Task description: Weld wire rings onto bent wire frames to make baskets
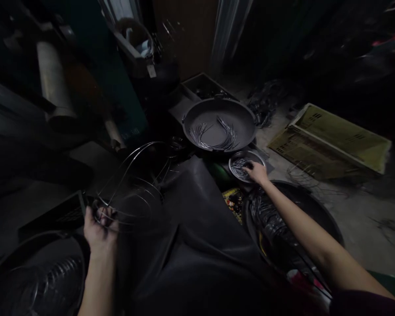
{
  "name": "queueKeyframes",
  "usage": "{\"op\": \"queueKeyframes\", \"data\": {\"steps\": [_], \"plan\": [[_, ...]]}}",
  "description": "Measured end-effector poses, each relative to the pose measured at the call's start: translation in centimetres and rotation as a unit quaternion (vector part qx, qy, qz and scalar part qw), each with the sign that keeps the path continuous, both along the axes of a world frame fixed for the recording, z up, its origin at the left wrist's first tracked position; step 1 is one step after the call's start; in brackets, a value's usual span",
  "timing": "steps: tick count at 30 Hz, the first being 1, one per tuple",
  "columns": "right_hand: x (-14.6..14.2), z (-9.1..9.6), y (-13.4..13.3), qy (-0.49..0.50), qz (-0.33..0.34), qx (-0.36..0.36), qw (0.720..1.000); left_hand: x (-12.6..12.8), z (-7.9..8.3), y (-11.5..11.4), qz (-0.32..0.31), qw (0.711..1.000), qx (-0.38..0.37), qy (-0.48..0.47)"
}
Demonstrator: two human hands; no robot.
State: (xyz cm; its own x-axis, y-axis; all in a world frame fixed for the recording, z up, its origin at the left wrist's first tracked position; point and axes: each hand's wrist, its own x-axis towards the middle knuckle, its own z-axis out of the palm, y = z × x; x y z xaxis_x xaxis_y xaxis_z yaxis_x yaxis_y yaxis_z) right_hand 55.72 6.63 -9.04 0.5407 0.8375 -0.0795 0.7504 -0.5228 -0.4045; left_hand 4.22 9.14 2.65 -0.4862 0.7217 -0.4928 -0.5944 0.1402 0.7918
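Pretty dim and crowded in here. Over at 10 o'clock from the person, a pale roll (54, 81) leans among dark machinery. At 8 o'clock a black slatted tray (57, 213) sits just beside the left hand (100, 226). That hand is closed tight around a bunch of wire hoops (134, 188), which fan up toward 11 o'clock, blurred, above the lap. A round ribbed guard (42, 281) lies under that wrist at 7 o'clock. A dark cloth (191, 228) covers the knees dead centre.

At 12 o'clock a big dark pan (217, 115) holds two curved bundles of thin wire. Just nearer, at 1 o'clock, there's a small metal dish (242, 153) of short wire bits. The right hand (257, 172) has its fingers curled down into the dish, touching the bits, but I can't tell if it's actually pinching any. That forearm crosses over a black tub (316, 206) of coiled wire at 4 o'clock.

At 2 o'clock a yellow crate (332, 140) lies tilted on the concrete floor (365, 219). That floor is the only open room, since everything left of the pan is packed edge to edge.
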Motion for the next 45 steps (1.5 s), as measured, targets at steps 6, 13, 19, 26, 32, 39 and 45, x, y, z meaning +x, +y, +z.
{"op": "queueKeyframes", "data": {"steps": [6,13,19,26,32,39,45], "plan": [[-1.8,-3.0,0.9,-0.008,0.008,0.001,1.0,1.8,-0.1,2.1,-0.003,0.999,0.031,0.025],[-3.5,1.0,0.0,-0.016,-0.048,0.038,0.998,3.3,-0.3,2.4,0.074,0.994,0.068,0.044],[-15.1,7.7,4.3,0.295,0.05,0.173,0.938,3.1,-1.1,2.9,0.094,0.983,0.129,0.087],[-30.8,13.6,9.8,0.592,0.121,0.107,0.79,1.3,-1.4,2.6,0.11,0.974,0.141,0.136],[-34.8,14.5,10.9,0.678,0.097,0.096,0.723,-0.6,-2.2,3.2,0.134,0.97,0.127,0.16],[-35.6,14.4,11.6,0.69,0.077,0.079,0.715,-1.1,-2.8,3.7,0.133,0.97,0.123,0.161],[-35.9,14.7,11.8,0.688,0.059,0.066,0.72,-1.0,-2.9,4.1,0.135,0.977,0.115,0.122]]}}
